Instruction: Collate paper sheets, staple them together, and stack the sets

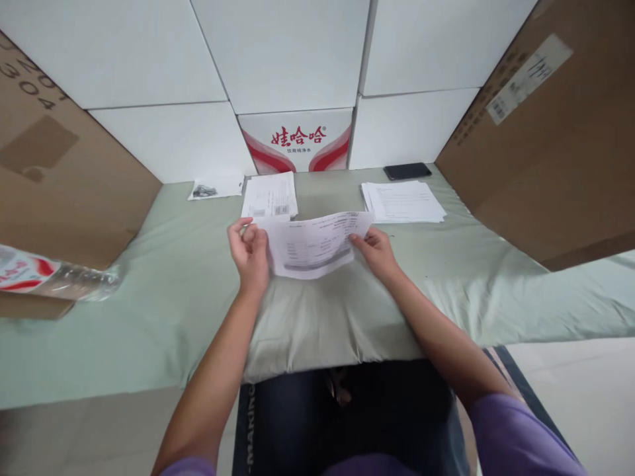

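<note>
A printed sheet of paper (312,248) is held up between my two hands over the front of the cloth-covered table. My left hand (251,254) pinches its left edge, thumb in front. At the right edge, my right hand (376,250) grips it with the thumb on the printed face. The sheet bows slightly and its lower edge sags. Just behind it to the left lies a stack of printed papers (270,193), partly covered by the sheet. Another stack of papers (404,201) lies behind my right hand.
A black phone (407,171) lies behind the right stack. A clear plastic bag (215,188) with small dark items sits at the back left. White boxes (297,53) wall the back; cardboard boxes (64,152) stand at both sides. A water bottle (59,274) lies at far left.
</note>
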{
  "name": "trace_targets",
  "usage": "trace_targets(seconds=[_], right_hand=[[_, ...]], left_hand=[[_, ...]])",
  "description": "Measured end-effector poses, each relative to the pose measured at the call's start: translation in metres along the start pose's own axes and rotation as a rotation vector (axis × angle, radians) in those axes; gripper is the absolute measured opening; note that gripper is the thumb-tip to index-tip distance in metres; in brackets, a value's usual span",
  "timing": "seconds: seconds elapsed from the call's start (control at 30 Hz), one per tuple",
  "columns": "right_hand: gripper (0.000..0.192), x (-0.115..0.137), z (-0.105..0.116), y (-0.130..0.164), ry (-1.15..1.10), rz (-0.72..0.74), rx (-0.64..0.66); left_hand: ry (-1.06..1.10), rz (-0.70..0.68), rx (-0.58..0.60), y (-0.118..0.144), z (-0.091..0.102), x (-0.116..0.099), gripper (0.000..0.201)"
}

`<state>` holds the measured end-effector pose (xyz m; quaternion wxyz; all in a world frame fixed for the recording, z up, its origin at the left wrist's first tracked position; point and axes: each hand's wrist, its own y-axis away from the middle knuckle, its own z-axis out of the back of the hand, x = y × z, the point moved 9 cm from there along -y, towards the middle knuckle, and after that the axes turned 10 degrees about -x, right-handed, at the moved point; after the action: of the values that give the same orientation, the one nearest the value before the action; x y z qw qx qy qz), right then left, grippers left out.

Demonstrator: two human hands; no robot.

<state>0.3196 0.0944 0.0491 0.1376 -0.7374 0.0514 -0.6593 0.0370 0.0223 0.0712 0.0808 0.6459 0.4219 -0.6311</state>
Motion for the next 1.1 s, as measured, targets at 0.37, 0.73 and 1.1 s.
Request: trace_targets(seconds=[0.37,0.73,1.1], right_hand=[[0.040,0.007,0.023,0.004,0.081,0.051,-0.101],[0.036,0.006,0.029,0.013,0.117,0.155,-0.208],[0.024,-0.005,0.020,0.012,0.139,0.098,-0.157]], left_hand=[[0.000,0.304,0.211,0.020,-0.016,0.047,0.046],[-0.182,0.281,0.492,0.023,-0.028,0.048,0.050],[-0.087,0.434,0.495,0.040,-0.037,0.066,0.057]])
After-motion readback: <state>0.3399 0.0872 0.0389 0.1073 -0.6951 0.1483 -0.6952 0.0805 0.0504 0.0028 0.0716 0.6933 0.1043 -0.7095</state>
